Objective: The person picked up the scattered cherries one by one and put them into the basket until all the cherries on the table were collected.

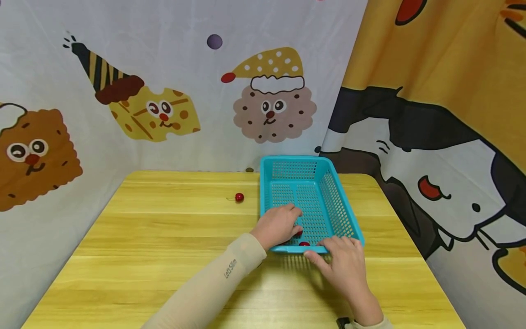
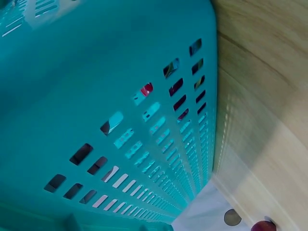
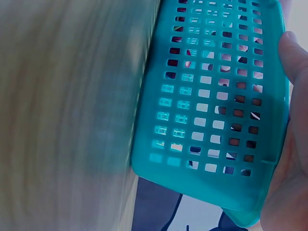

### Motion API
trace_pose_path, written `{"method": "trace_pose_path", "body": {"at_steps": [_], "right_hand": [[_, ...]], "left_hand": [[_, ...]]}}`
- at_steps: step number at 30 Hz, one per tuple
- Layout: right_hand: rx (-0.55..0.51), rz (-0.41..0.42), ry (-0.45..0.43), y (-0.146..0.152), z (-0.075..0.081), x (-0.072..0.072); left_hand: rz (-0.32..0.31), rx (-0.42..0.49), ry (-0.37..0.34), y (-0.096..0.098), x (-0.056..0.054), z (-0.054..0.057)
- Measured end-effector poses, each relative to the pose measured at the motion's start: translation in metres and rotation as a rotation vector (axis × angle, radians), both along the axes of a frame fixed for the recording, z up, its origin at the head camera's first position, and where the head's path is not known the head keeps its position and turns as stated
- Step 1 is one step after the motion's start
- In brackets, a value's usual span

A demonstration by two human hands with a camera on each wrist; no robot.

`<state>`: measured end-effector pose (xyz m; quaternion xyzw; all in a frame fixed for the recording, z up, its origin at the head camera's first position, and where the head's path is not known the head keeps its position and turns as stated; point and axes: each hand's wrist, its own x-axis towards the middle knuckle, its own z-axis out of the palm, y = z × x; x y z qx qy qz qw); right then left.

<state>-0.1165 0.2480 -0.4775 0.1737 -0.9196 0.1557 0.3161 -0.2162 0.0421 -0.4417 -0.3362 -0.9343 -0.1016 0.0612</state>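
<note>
A turquoise plastic basket (image 1: 337, 201) with perforated walls stands on the wooden table. My left hand (image 1: 277, 225) reaches over its left rim near the front corner, thumb and fingers apart inside. Just below the thumb shows a red cherry (image 1: 299, 233), partly hidden by the hand. Another cherry (image 1: 304, 244) lies against the inside of the front wall. My right hand (image 1: 343, 262) grips the front rim near the right corner, thumb outside and fingers over the edge. In the right wrist view this hand (image 3: 293, 125) lies along the rim.
One cherry with a stem (image 1: 239, 197) lies on the table (image 1: 164, 237), left of the basket; the left wrist view catches this cherry (image 2: 263, 225) at its bottom edge. Behind the table hangs a cartoon-printed cloth (image 1: 185, 59), with a yellow one (image 1: 452, 68) at right.
</note>
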Motion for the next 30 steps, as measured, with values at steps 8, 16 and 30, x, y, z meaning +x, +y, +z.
{"method": "trace_pose_path", "body": {"at_steps": [8, 16, 30], "right_hand": [[0.000, 0.009, 0.014, 0.001, -0.002, -0.002], [0.020, -0.029, -0.058, 0.002, -0.001, -0.001], [0.027, -0.045, -0.096, -0.001, 0.003, 0.002]], "left_hand": [[0.005, 0.102, 0.027, -0.003, -0.003, 0.004], [0.203, 0.369, 0.007, -0.040, -0.033, 0.005], [0.597, 0.215, -0.139, -0.110, -0.082, -0.040]]}}
